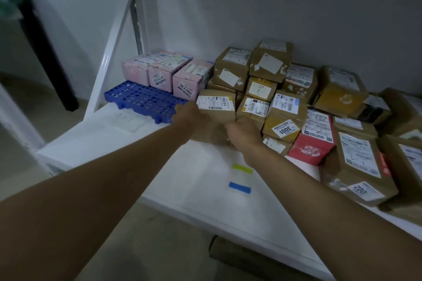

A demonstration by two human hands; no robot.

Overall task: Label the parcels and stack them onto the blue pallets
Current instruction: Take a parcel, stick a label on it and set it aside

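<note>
A brown cardboard parcel [217,103] with a white shipping label on top sits at the front of the stack, beside the blue pallet [141,100]. My left hand [191,118] holds its left side and my right hand [244,134] holds its lower right side; the fingers are hidden against the box. Three pink parcels [164,72] stand on the back of the pallet. To the right, several brown parcels [269,63] are piled up against the wall.
Both pallet and parcels rest on a white table [205,189] with a yellow strip [242,169] and a blue strip [239,187] on it. A red parcel [310,148] and flat brown parcels [358,166] crowd the right side. A white slanted frame [112,52] stands at the left.
</note>
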